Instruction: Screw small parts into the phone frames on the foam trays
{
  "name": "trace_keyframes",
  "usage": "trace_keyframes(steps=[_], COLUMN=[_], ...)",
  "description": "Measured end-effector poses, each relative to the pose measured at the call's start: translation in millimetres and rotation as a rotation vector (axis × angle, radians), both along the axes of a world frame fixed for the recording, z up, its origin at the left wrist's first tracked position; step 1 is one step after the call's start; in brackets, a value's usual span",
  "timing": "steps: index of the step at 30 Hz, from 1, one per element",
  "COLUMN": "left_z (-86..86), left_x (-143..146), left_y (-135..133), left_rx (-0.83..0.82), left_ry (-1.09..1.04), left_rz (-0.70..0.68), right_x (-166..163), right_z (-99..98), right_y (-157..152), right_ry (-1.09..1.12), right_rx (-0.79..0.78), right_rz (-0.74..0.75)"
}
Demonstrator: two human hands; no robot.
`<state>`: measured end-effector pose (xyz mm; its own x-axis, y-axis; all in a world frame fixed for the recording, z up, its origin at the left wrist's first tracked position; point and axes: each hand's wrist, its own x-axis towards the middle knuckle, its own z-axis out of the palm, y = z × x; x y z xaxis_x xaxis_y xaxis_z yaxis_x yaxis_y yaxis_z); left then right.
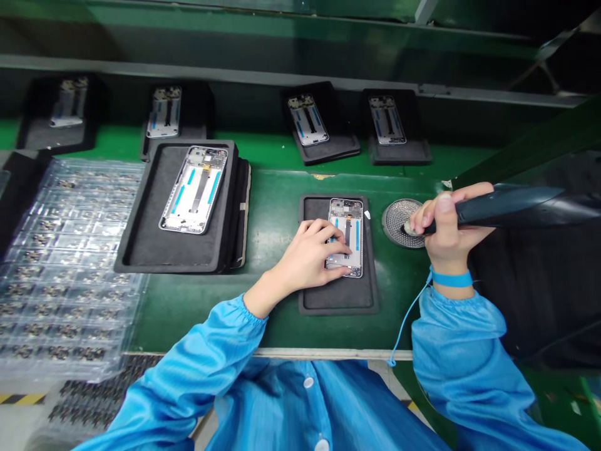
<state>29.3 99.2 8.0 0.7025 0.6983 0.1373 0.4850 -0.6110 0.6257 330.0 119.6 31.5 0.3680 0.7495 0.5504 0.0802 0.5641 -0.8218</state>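
Observation:
A phone frame (pixel 357 250) with blue strips and a dark ribbon cable lies on a black foam tray (pixel 323 302). My left hand (pixel 317 254) rests on the frame from the left, fingers spread across its surface and not wrapped round it. In my right hand (pixel 446 225) is a dark electric screwdriver (pixel 511 203), its body pointing off to the right. The tool's tip end is over a round metal plate (pixel 399 216) full of small holes; my fingers partly hide the tip.
A stack of black trays (pixel 141 250) on the left bears another phone frame (pixel 195 191). Clear plastic blister trays (pixel 70 275) of small parts lie further left. Several trays with frames, such as this phone frame (pixel 307 119), line the back. A blue wrist cord (pixel 408 319) hangs beside my right sleeve.

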Motion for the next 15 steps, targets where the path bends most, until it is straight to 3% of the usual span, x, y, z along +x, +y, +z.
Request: trace_keyframes(steps=[6, 15], left_z=[-1.8, 5.8], left_x=[0.1, 0.7], left_y=[-0.8, -0.7], left_rx=[0.013, -0.023], left_ry=[0.003, 0.031], left_rz=[-0.007, -0.014], right_x=[-3.8, -2.8], right_z=[8.8, 9.1], right_y=[-7.3, -0.6], right_ry=[0.017, 0.022], right_rx=[-0.023, -0.072], right_rz=[0.037, -0.04])
